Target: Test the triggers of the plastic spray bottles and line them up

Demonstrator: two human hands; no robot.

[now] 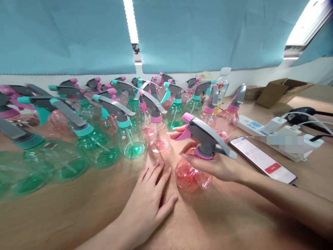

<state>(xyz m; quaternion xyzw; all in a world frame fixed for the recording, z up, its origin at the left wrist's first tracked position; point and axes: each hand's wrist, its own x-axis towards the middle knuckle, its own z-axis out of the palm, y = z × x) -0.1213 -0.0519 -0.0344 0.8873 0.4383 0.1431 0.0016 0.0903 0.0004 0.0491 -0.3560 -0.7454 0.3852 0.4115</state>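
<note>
My right hand (pixel 205 165) is wrapped round the neck of a pink spray bottle (pixel 192 177), with a finger or two stretched along its pink trigger. The bottle has a grey and silver spray head and a pink nozzle that points to the upper left. My left hand (pixel 151 203) lies flat on the table with its fingers outstretched, holding nothing. Just beyond its fingertips are a pink spray bottle (pixel 158 137) and a green spray bottle (pixel 132 142), both upright.
Several more green and pink spray bottles (pixel 97 149) crowd the left and back of the wooden table (pixel 104 215). To the right are a phone (pixel 262 159), a white power strip (pixel 270 137) with plugs and cables, and a cardboard box (pixel 281 92). Behind them stands a clear drink bottle (pixel 223 85).
</note>
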